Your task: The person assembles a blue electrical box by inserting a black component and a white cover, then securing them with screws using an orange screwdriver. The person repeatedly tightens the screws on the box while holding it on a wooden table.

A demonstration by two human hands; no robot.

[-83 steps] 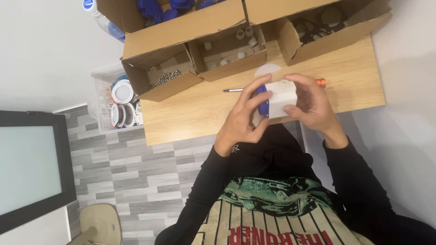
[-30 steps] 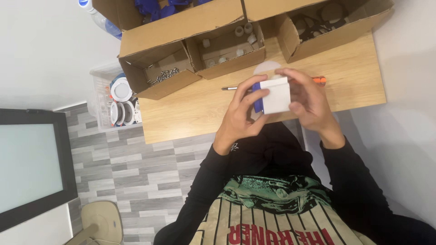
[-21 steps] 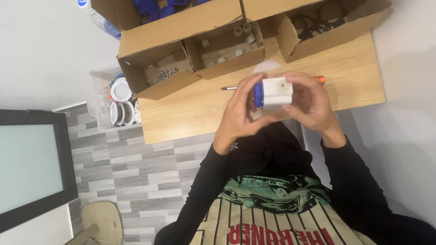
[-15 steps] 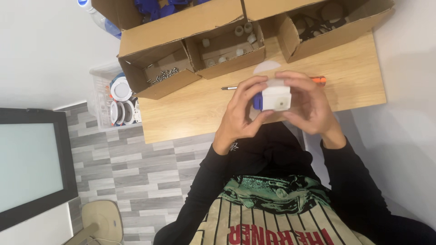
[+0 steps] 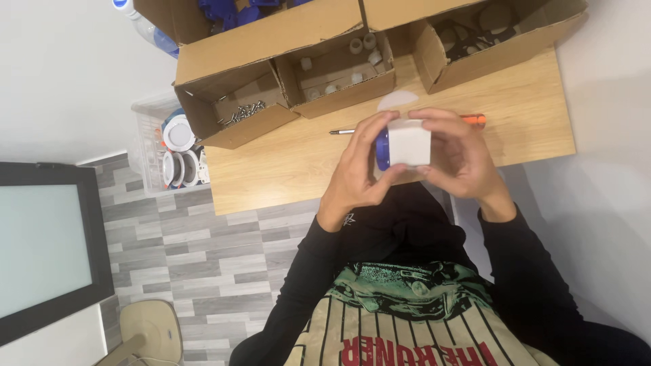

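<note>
You have the white block up off the surface, held between both hands just in front of your chest. A blue part sits on its 9 o'clock face, so the block's axis runs roughly 9 to 3 o'clock, with the blue end toward your left hand. That hand curls round the blue end, fingers closing over the top and thumb underneath. Your right hand cups the block from 3 o'clock, fingers wrapped over its upper edge. Both hands touch it, neither nearer than the other.

Just behind the block, at 12 o'clock, a screwdriver with an orange handle lies flat on the surface, shaft pointing to 9 o'clock. Further out, 3 open cardboard boxes line the far edge: the screw box at 10 o'clock, a box of small white parts at 11, another box at 1.
</note>
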